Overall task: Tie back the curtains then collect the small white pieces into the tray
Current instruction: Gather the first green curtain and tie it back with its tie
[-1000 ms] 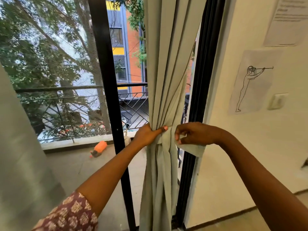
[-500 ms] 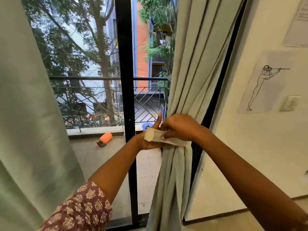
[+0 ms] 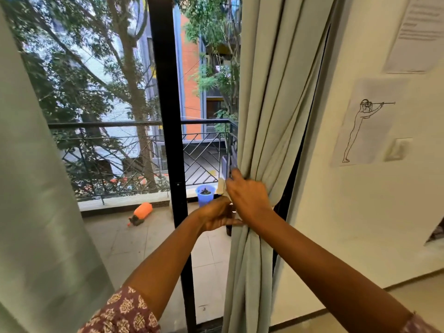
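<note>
From the head camera, the pale grey-green curtain [image 3: 269, 131] hangs in long folds against the right side of the black door frame [image 3: 168, 116] and is gathered into a narrow waist at mid-height, flaring again below toward the floor. The right hand [image 3: 248, 200] lies over that waist with its fingers curled around the bunched cloth and a pale tieback strip [image 3: 221, 187] that juts out at its left edge. The left hand [image 3: 217, 216] sits just beneath and to the left, fingers reaching toward the fabric; their tips are hidden behind the right wrist, so its hold cannot be told. A second curtain panel [image 3: 36, 188] fills the left edge. Beyond the glass lie a tiled balcony floor [image 3: 144, 241], a blue pot [image 3: 205, 195], an orange bottle [image 3: 141, 213] on its side and a black railing [image 3: 120, 124]. On the cream wall [image 3: 360, 224] hangs a line drawing [image 3: 367, 126].
</note>
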